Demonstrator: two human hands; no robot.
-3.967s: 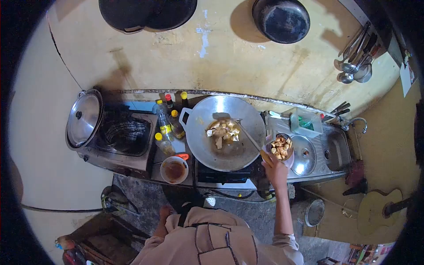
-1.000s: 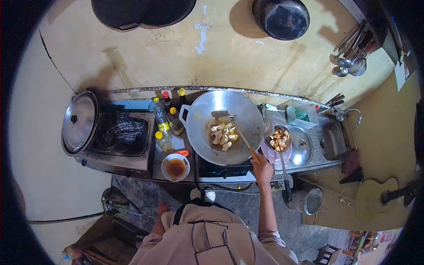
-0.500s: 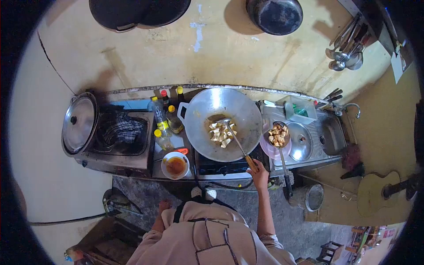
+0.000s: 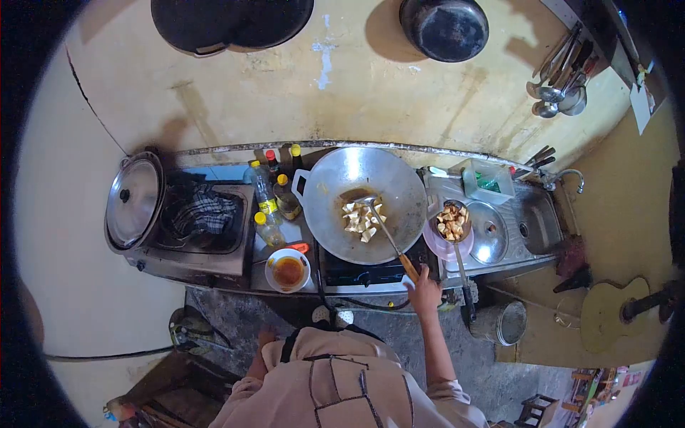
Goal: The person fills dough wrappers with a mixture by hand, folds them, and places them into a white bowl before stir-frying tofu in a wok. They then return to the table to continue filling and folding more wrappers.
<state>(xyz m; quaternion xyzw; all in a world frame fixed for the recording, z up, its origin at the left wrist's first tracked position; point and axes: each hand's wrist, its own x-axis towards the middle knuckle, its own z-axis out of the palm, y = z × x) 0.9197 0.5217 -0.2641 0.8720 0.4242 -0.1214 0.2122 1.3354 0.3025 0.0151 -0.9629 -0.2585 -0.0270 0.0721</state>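
A large metal wok (image 4: 335,178) stands on the stove, with pale cut pieces (image 4: 364,220) and some brown liquid in it. A spatula (image 4: 385,233) rests with its head among the pieces, its wooden handle reaching over the near rim. My right hand (image 4: 425,291) is at the end of that handle; whether its fingers still grip it is unclear. My left hand (image 4: 267,337) hangs low beside my body, its fingers blurred and dark. Right of the wok, a long-handled strainer (image 4: 452,221) holds browned pieces above a pink plate (image 4: 462,247).
Bottles (image 4: 267,203) and a white bowl of orange-brown sauce (image 4: 288,271) stand left of the wok. Farther left is a burner with a checked cloth (image 4: 207,212) and a lidded pot (image 4: 134,194). A sink (image 4: 536,227) lies at the right.
The view has shifted slightly, moving the scene down and right. My right hand has slid toward the end of the spatula handle, and its fingers look looser.
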